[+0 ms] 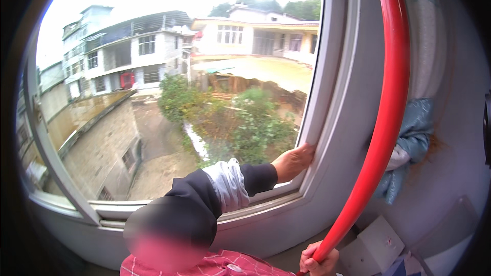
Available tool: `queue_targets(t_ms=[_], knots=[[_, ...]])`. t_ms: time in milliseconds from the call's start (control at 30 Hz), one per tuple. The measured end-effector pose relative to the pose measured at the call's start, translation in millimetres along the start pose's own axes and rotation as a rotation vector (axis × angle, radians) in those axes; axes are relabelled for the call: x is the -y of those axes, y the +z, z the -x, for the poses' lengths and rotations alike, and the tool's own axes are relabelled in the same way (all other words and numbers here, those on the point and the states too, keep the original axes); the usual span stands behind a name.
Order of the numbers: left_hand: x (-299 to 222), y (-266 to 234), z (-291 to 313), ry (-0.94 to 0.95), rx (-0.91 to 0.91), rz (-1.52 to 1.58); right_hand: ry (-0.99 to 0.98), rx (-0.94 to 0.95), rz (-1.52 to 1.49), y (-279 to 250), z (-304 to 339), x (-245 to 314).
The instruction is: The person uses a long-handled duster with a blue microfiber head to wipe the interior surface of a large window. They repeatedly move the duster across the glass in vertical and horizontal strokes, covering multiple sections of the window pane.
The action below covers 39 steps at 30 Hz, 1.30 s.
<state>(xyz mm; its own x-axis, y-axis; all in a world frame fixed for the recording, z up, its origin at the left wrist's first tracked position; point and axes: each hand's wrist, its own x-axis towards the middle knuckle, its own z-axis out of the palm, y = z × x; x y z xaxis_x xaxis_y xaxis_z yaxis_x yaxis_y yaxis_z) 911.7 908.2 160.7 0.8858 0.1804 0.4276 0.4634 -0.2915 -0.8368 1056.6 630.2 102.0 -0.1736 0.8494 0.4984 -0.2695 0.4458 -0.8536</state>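
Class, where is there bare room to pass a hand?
Probably along the bare grey wall between the window frame and red pole. Crowded: right of the pole, with blue plastic; lower right, with white panels; the frame by the left hand; the pole's lower end, in the right hand.

Black cloth sleeve [260,178]; bunched, pale grey cloth band [228,185] around it; pinkish-red garment [266,266] with thin white checks, pale oval button [233,268]; left hand [294,162], right hand [322,261] bare.
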Motion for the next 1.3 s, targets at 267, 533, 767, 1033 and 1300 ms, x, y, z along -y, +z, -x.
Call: queue_targets(t_ms=[267, 533, 767, 1033, 1300], knots=[[-0.7, -4.2, -3.9, 0.112, 0.225, -0.097, 0.068, 0.187, -0.176, -44.0, -40.8, 4.4], [-8.1, -15.1, -3.2, 0.035, 0.231, -0.048, 0.075, 0.184, -0.28, -70.3, -54.5, 1.3], [22.3, -80.9, 93.4, -0.502, -0.16, 0.348, 0.039, 0.285, -0.368, -73.9, -67.1, -11.9], [42.3, -180.1, 316.8, -1.697, -0.136, -0.447, 0.028, 0.416, -0.316, -39.4, -98.8, -34.0], [46.8, -168.6, 393.7, -1.754, -0.286, -0.357, 0.128, 0.698, -0.529, -2.8, -127.8, -61.3]])
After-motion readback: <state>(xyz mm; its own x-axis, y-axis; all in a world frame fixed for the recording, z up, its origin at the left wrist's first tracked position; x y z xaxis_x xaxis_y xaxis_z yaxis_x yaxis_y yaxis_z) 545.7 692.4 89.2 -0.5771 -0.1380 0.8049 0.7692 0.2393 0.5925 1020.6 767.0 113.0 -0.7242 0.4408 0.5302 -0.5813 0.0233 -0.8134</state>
